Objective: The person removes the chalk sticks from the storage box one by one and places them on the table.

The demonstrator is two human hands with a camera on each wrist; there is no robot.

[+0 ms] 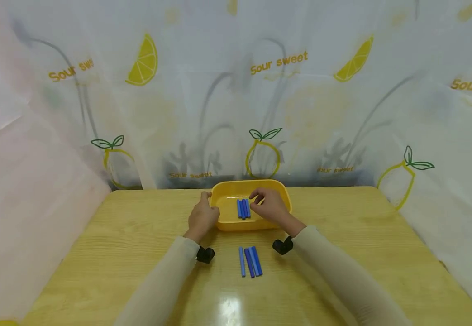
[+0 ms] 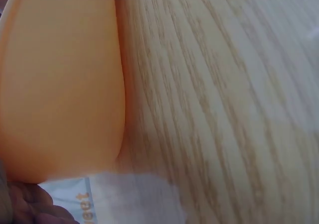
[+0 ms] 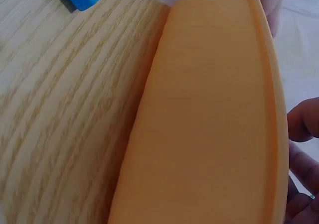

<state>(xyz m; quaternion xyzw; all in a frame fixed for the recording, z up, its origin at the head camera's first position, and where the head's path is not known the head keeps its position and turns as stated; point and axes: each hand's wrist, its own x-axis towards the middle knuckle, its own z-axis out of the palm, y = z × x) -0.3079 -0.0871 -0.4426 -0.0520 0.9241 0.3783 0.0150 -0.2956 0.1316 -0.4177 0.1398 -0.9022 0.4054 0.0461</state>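
A yellow plastic tray (image 1: 227, 226) with raised walls stands at the back of the table. My left hand (image 1: 203, 217) grips its left rim, the thumb over the edge and the fingers along the outer side. Several blue sticks (image 1: 243, 209) of different shades lie side by side inside, slightly right of the middle. Over the tray's right part is my right hand (image 1: 270, 206), fingers bent and thumb apart from them, close beside those sticks; nothing shows between them. In the right wrist view the tray's front wall (image 3: 204, 109) hides the sticks inside.
On the wooden table (image 1: 146, 253), in front of the tray, lie several more blue sticks (image 1: 254, 261), one slightly apart on the left. A white sheet (image 1: 203, 90) printed with lemons hangs behind the table's back edge.
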